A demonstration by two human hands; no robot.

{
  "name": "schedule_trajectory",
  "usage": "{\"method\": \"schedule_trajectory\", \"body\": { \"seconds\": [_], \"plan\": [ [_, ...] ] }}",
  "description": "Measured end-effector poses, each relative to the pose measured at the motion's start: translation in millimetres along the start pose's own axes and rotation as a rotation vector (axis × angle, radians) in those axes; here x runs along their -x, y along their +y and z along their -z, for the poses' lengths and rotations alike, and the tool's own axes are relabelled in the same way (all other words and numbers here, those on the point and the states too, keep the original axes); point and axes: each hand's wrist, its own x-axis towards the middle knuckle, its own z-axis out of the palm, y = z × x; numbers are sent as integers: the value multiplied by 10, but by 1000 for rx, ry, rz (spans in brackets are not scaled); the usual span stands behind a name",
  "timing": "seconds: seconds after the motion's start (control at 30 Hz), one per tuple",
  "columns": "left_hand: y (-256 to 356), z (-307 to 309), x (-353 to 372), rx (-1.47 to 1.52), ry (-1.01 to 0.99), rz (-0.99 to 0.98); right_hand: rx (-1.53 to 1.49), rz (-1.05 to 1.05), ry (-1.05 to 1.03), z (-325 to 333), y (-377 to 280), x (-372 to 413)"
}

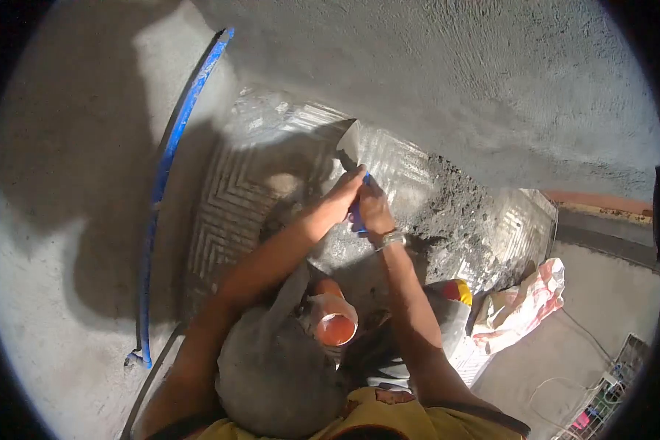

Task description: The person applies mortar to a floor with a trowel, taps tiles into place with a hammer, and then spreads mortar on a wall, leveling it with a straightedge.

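Observation:
Both of my hands are wrapped round the blue handle of a trowel, whose grey blade points up and away, close to the wall. My left hand is on the handle's left side, my right hand on its right, with a bracelet at the wrist. Under the blade lies a patterned floor mat smeared with grey mortar. A heap of crumbly grey mortar lies to the right of my hands. Below them, between my legs, an orange pipe stands with its open end upward.
A blue hose runs along the left wall. The rough grey wall rises ahead. At the right are a white and red sack, a thin cable and a wire basket with small items. An orange-brown ledge borders the right side.

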Motion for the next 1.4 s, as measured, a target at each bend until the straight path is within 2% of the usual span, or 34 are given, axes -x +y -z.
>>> {"method": "schedule_trajectory", "body": {
  "seconds": [0.03, 0.1, 0.13, 0.2, 0.23, 0.3, 0.33, 0.37, 0.4, 0.47, 0.5, 0.57, 0.63, 0.73, 0.8, 0.83, 0.87, 0.9, 0.97, 1.0, 1.03, 1.07, 1.1, 1.17, 1.23, 1.3, 1.33, 1.37, 1.4],
  "plan": [
    [-30, 103, 72, 57, 3, -126, 2, -46, -30, 13, -11, 8],
    [-64, 419, -63, 138, 85, -146, 25, 7, -69, -183, 85, -151],
    [-91, 633, -212, 166, 169, -40, 45, 48, -99, -230, 35, -289],
    [-25, 803, -149, 65, 131, -94, 82, 100, -110, -148, -216, -518],
    [13, 887, -115, 16, 114, -123, 96, 127, -41, -114, -233, -490],
    [34, 555, -224, 58, 142, 187, 99, 206, 216, -520, 202, -299],
    [-367, 494, -380, 59, -64, -34, 96, 238, 418, -995, 593, -216],
    [-91, 18, -9, -26, 56, 88, -570, -280, 367, -443, 313, 34],
    [-299, -82, -193, -66, -168, 108, -1216, -806, 259, 187, -70, 371],
    [-350, -173, -36, -63, -291, 155, -816, -607, 359, 11, 98, 772],
    [-376, -222, 54, -63, -353, 178, -774, -660, 332, 49, -8, 789],
    [-566, 58, -143, 22, -217, 143, -744, -543, 293, -65, -136, 627],
    [-685, 613, -183, 98, -260, -203, -746, -347, 201, -199, -274, 295],
    [-463, 1208, 7, 367, 135, -241, -714, 21, 26, -547, -508, -257],
    [-507, 1457, 218, 631, -32, -299, -617, 219, -13, -832, -617, -511],
    [-309, 1358, 368, 673, 144, -288, -551, 269, 15, -936, -660, -583],
    [-171, 1309, 400, 712, 319, -281, -453, 278, 116, -957, -647, -607],
    [-243, 1318, 177, 815, 232, -308, -353, 276, 216, -976, -636, -629],
    [-134, 1425, -79, 507, 54, -181, -192, 243, 420, -1155, -468, -677],
    [-50, 1484, -160, 350, -33, -125, -333, 86, 299, -1036, -541, -708],
    [-13, 1487, -147, 411, -31, -107, -467, -74, 180, -795, -678, -753],
    [38, 1479, -118, 473, -27, -88, -258, -1, 86, -733, -676, -789],
    [22, 1436, -41, 565, 34, -154, -55, 89, 11, -670, -677, -825],
    [59, 1331, 102, 655, 152, -230, -431, 26, -33, -623, -740, -900],
    [116, 1285, 250, 656, 276, -251, -541, -93, -1, -544, -800, -899],
    [245, 1338, 303, 344, 100, -407, -576, -280, 66, -598, -880, -953],
    [247, 1428, 275, 317, 76, -400, -557, -407, 113, -682, -942, -980],
    [228, 1533, 224, 290, 51, -394, -609, -353, 133, -546, -1047, -974],
    [147, 1652, 69, 396, 77, -313, -626, -236, 59, -576, -1010, -1013]
  ]
}}
